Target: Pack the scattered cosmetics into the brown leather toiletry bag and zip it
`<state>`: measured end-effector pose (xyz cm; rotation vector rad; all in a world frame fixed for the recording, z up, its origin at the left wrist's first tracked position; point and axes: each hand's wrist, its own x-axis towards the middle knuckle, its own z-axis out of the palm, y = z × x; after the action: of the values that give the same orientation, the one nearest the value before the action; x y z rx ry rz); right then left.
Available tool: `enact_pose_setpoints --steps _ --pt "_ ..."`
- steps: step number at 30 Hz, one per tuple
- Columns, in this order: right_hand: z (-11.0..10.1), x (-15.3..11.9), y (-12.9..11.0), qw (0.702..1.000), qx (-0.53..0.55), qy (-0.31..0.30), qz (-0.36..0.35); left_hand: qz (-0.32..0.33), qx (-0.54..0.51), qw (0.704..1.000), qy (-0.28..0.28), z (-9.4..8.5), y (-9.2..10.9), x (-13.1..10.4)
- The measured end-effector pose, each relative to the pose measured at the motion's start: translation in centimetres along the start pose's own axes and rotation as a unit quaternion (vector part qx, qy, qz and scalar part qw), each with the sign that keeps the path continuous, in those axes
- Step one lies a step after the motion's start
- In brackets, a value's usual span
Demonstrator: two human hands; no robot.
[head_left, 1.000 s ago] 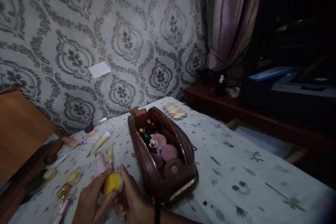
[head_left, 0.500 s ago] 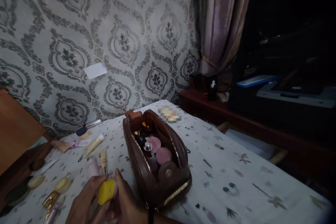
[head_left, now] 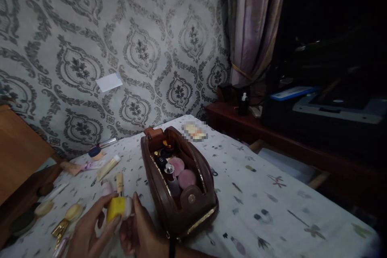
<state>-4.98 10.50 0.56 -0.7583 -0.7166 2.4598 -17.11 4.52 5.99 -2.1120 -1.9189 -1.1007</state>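
Observation:
A small yellow jar with a whitish lid (head_left: 116,209) is between my hands at the bottom centre-left. My left hand (head_left: 87,225) grips its yellow part between thumb and fingers. At the whitish end, my right hand (head_left: 140,227) has its thumb raised and its other fingers curled below. Just right of the hands stands an open brown bag (head_left: 157,197), unzipped, holding two pink round items (head_left: 186,179), a silver-capped bottle (head_left: 169,172) and a black item (head_left: 161,160). Beyond my left hand lie a pink tube (head_left: 107,188) and a beige tube (head_left: 119,183).
On the patterned sheet (head_left: 236,177) at left lie a cream tube (head_left: 108,167), a dark-lidded jar (head_left: 95,153), a gold item (head_left: 60,228) and round pads (head_left: 74,211). A dark shelf (head_left: 223,115) with a bottle (head_left: 243,104) is at the back right.
The jar has turned from facing me to lying sideways, so its whitish end now shows on the right. My left hand has shifted slightly left.

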Motion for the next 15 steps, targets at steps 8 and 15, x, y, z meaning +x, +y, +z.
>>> enact_pose_setpoints --steps 8,15 --pt "0.8 -2.2 -1.4 1.000 0.016 0.016 0.003 0.031 -0.045 0.998 0.012 -3.1 5.7 7.8" --pt "-0.5 -0.2 0.4 0.999 0.005 -0.036 -0.035 0.112 -0.021 0.988 -0.108 -2.3 12.8 16.0"
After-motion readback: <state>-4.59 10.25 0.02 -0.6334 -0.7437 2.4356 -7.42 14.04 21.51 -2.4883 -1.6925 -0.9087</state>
